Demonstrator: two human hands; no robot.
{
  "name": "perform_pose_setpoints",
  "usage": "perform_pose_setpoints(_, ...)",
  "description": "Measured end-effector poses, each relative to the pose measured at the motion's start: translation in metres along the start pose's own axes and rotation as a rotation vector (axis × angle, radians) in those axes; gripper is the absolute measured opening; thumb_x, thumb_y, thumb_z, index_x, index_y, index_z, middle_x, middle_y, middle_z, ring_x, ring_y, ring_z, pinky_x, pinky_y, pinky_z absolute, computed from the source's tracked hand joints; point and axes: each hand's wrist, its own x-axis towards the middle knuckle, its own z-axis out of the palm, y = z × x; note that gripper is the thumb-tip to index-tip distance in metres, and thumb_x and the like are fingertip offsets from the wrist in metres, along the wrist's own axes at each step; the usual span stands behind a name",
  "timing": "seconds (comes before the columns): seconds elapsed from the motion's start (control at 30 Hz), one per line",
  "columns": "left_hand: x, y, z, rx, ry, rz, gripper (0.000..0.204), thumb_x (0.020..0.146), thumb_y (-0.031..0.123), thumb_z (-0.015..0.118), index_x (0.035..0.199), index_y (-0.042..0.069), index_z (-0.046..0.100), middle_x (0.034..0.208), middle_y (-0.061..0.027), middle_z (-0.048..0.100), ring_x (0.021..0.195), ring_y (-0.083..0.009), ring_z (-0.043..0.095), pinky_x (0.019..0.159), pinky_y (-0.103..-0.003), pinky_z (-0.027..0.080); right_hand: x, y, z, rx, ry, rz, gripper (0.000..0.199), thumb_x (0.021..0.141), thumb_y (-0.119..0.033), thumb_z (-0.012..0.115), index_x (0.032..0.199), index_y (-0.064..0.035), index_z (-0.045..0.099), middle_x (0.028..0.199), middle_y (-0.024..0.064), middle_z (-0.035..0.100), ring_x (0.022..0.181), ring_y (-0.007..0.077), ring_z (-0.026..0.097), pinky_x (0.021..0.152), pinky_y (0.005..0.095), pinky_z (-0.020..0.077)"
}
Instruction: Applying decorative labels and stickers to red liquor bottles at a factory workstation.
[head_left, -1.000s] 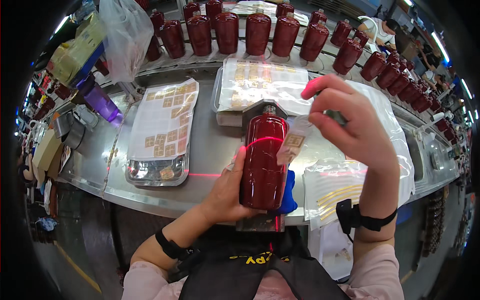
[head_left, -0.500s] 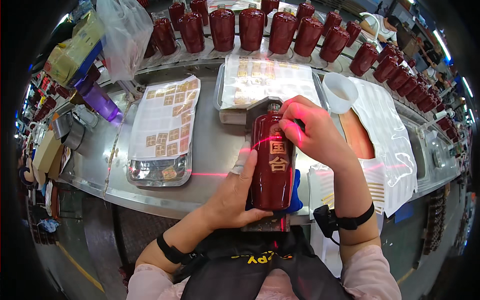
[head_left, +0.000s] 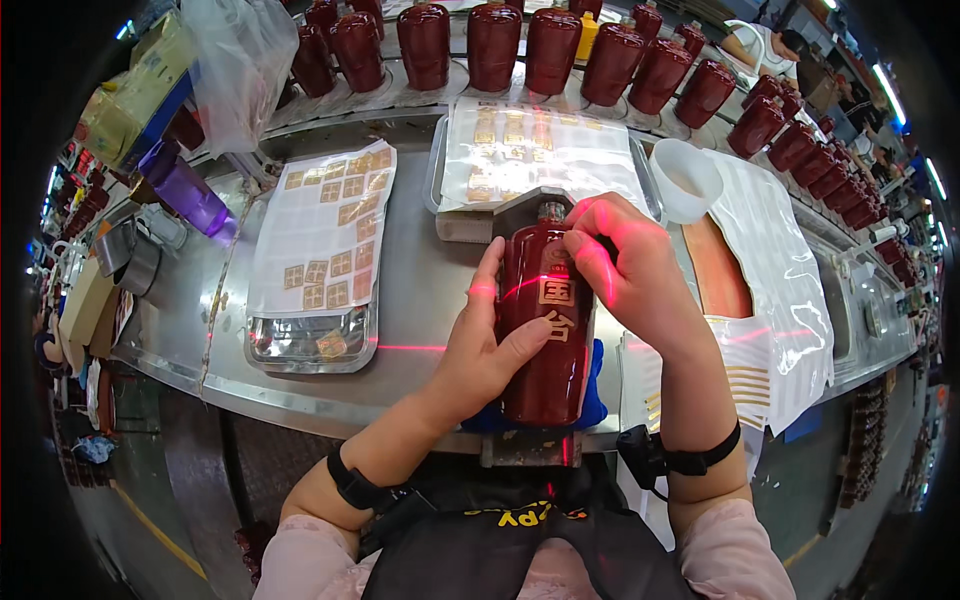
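Dark red bottle (head_left: 545,330) lies on its side on a blue pad (head_left: 590,385) at the near edge of the metal bench (head_left: 420,270), neck pointing away from me. I see my left hand (head_left: 480,345) wrapped around its left side, thumb lying across the front near the gold marks. My right hand (head_left: 630,275) is curled over the top part, fingertips pressing on the front by the shoulder. A thin red light line crosses the bottle and both hands. A tray of gold stickers (head_left: 320,240) sits to the left. More red bottles (head_left: 520,45) stand in a row at the back, and a white cup (head_left: 685,180) is near.
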Motion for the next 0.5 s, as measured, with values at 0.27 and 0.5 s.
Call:
perform_pose_setpoints(0.27,0.0017,-0.0030,-0.0032,-0.117,-0.010,-0.021,0.086,0.095,0.022,0.060,0.150,-0.005,0.000,0.139,-0.0175,0.044,0.123,-0.0204,0.048,0.106,-0.034,0.035,0.0025,0.0009,0.0016,-0.068,-0.017,-0.013,0.009,0.091,-0.006,0.059,0.088,0.0018,0.056,0.091,0.0114,0.060,0.079,0.0209,0.057,0.073,0.0312,0.0470)
perform_pose_setpoints(0.5,0.0030,-0.0042,-0.0032,-0.085,-0.007,0.001,0.085,0.095,0.022,0.060,0.150,-0.005,0.001,0.139,-0.0175,0.043,0.123,-0.0199,0.048,0.106,-0.033,0.035,0.0033,0.0043,0.0026,-0.096,-0.019,0.002,0.010,0.091,-0.008,0.059,0.089,0.0011,0.055,0.090,0.0109,0.060,0.078,0.0206,0.057,0.073,0.0306,0.0469)
